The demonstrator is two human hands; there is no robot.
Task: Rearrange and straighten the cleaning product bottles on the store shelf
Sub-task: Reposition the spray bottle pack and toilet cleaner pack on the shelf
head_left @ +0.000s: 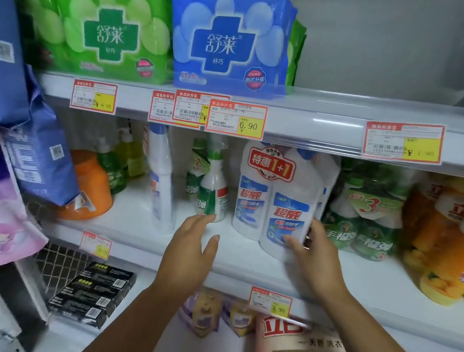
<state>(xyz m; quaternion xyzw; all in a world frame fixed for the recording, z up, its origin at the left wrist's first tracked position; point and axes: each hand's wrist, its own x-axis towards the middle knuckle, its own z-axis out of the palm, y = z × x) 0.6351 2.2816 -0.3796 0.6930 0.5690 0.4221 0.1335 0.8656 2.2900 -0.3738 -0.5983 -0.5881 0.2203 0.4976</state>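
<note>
On the middle shelf stands a twin pack of white bottles with blue labels and a red "1+1" tag. My right hand wraps the lower right side of the front bottle, thumb on its label. My left hand hovers open in front of the shelf, fingertips close to a small white and green bottle. A tall white bottle with a blue cap stands left of it.
Green three-packs and orange bottles fill the shelf's right side. An orange jug and green pump bottles sit at the left. Hanging blue bags crowd the left edge. Packs sit on the upper shelf, price tags on its rail.
</note>
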